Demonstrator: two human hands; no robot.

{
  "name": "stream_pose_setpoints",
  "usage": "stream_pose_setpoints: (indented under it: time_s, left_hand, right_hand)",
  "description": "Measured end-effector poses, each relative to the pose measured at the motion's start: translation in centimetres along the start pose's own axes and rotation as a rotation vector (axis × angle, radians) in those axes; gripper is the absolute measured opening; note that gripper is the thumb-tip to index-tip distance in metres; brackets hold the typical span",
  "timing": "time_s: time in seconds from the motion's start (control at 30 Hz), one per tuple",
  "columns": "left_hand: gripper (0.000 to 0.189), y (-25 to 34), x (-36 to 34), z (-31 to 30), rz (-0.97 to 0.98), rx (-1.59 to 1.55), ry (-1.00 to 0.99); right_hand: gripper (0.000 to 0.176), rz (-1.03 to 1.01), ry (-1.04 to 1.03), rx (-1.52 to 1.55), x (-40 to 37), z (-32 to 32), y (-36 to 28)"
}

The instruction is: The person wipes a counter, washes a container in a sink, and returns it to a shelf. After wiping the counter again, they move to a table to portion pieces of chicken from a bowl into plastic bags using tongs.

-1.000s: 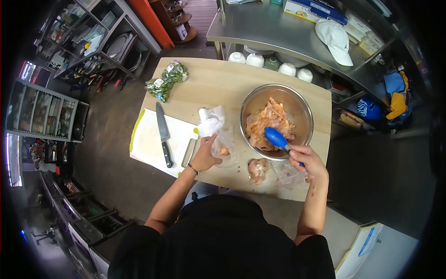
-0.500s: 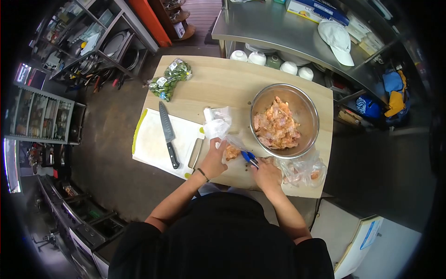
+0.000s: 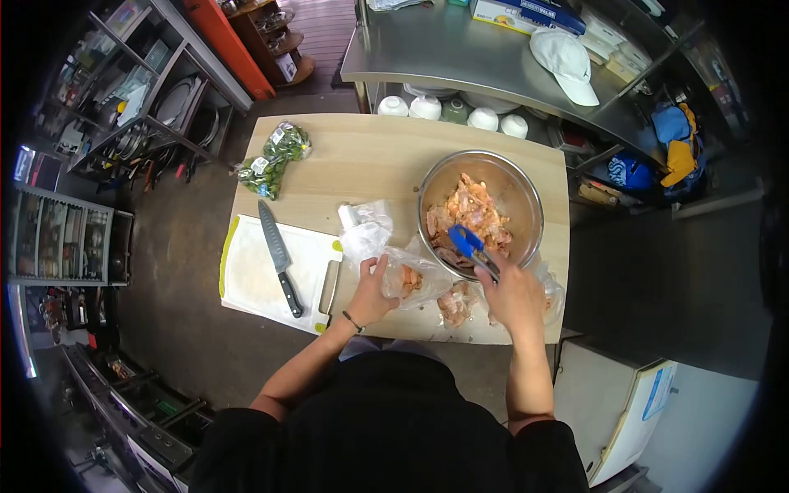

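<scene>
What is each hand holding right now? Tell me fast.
Left hand: closed on the plastic bag.
Right hand: closed on the blue tongs.

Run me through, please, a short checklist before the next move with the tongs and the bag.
1. The left hand grips the plastic bag: ok.
2. The right hand grips the tongs: ok.
3. The tongs' blue tips are over the chicken in the metal bowl: ok.
4. A piece is caught in the tongs: cannot tell.
5. The knife lies on the cutting board, apart from both hands: ok.
</scene>
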State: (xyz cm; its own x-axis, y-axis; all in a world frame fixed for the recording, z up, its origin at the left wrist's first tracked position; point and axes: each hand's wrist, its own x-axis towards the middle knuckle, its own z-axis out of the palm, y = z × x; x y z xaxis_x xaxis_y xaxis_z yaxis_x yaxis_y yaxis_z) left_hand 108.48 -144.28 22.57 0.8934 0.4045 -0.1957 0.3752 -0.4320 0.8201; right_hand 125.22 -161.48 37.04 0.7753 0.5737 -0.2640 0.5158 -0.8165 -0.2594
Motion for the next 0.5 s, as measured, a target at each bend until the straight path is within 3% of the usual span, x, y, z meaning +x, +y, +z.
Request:
stream_pose_setpoints:
  time_s: [0.03,0.2,0.33,0.4,0.5]
  left_hand:
    - [0.094,0.1,0.0,0.0,-0.010,-0.005,0.004]
    - [0.093,0.3,-0.1,0.1,-0.025,-0.016,-0.006]
    - [0.093,0.7,-0.4,-0.2,-0.049,-0.034,-0.015]
    - [0.092,0.6,-0.5,-0.2,-0.037,-0.028,0.003]
    - [0.092,0.5,-0.8,-0.3,-0.040,-0.021,0.015]
  right_hand:
    - [0.038,0.014,0.074,-0.020,1.6,0.9,0.3]
    - [0.032,-0.072,-0.105,-0.287,7.9,5.2,-1.8]
    - [0.030,-0.022,-0.123,-0.273,9.8,7.9,-1.5]
    - [0.029,0.106,-0.103,-0.115,9.2,6.2,-0.6]
    - [0.029,0.139,-0.068,0.084,8.1,3.3,1.8]
